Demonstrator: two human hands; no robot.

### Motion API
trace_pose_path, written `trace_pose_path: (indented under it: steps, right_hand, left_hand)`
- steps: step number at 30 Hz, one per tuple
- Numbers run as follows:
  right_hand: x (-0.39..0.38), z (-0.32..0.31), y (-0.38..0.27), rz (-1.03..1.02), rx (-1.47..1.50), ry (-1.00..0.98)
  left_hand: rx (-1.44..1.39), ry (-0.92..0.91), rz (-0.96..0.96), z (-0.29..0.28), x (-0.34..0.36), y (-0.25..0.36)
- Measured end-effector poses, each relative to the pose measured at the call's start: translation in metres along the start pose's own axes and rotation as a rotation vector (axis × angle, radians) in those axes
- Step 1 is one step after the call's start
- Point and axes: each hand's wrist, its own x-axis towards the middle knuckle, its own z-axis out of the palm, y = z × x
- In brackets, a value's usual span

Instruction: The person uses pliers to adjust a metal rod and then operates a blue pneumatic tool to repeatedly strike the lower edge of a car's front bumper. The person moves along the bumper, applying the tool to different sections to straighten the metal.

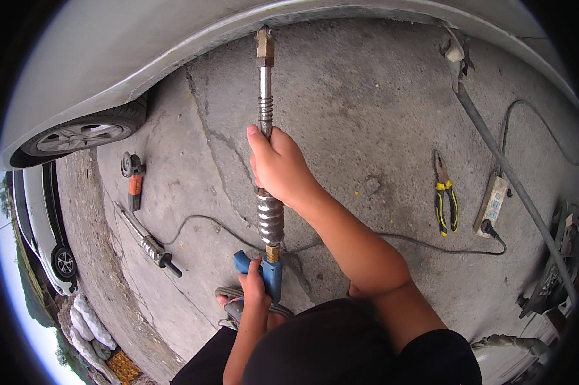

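My right hand (277,163) grips a long steel tool (265,83) with a small spring, a ribbed cylinder (270,215) and a brass fitting at its near end. Its far tip (264,48) meets the lower edge of a pale car's body panel (174,29). My left hand (255,289) is wrapped round the blue pistol-grip body (271,280) at the near end of this tool. Below my hands, a sandaled foot (232,309) shows beside my dark clothing.
An angle grinder (134,186), another metal tool (147,247), yellow-black pliers (451,208) and a power strip (493,204) with cables lie on concrete (353,115). A grey bar (495,141) slants at right, beside dark equipment (552,256). Another car (46,231) and sacks (91,327) stand at left.
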Motion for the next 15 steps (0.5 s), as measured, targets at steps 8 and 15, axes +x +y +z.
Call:
trace_pose_path:
  steps: [8, 15]
  right_hand:
    - [-0.003, 0.001, -0.009, -0.073, -0.173, -0.061]
    - [-0.016, 0.003, 0.006, 0.206, 0.156, -0.290]
  left_hand:
    - [0.064, -0.135, -0.107, -0.014, -0.002, 0.005]
    - [-0.025, -0.222, -0.181, -0.007, -0.001, 0.004]
